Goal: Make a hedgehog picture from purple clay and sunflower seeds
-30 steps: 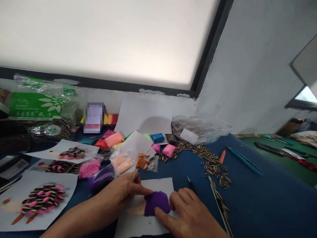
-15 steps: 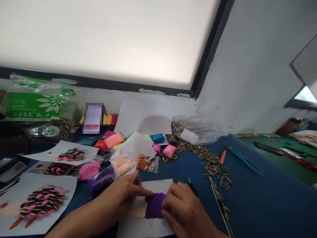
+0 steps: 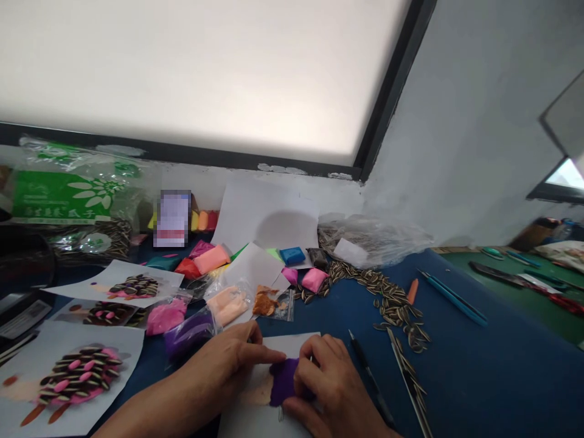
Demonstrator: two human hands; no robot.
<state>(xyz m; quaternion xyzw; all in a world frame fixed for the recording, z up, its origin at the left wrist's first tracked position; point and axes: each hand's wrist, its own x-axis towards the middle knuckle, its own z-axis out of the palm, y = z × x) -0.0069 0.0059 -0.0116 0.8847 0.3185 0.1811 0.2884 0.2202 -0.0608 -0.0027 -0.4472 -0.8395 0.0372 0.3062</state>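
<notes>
On the near part of the dark blue tabletop [image 3: 460, 377], we have a white paper sheet [image 3: 255, 423], and on it, below its top edge, a flat, ragged-edged purple clay patch [image 3: 281, 386]. A thin peach-coloured clay layer [image 3: 258, 393] adjoins its left side.

Our left hand [image 3: 228, 359] stretches its index finger to the patch's upper edge, the other fingers folded; whether they hold anything we cannot tell. Our right hand [image 3: 335, 380] covers the patch's right side, fingers bent and thumb near its lower edge, with only a narrow gap between them; we cannot tell whether they pinch the clay or just press it.

Beyond the sheet's top-right corner, we see a slim black pen [image 3: 369, 371], then a long silvery metal tool [image 3: 408, 383] beside striped sunflower seeds [image 3: 385, 295]. Past its top-left corner lies purple clay in a clear plastic bag [image 3: 189, 334].
</notes>
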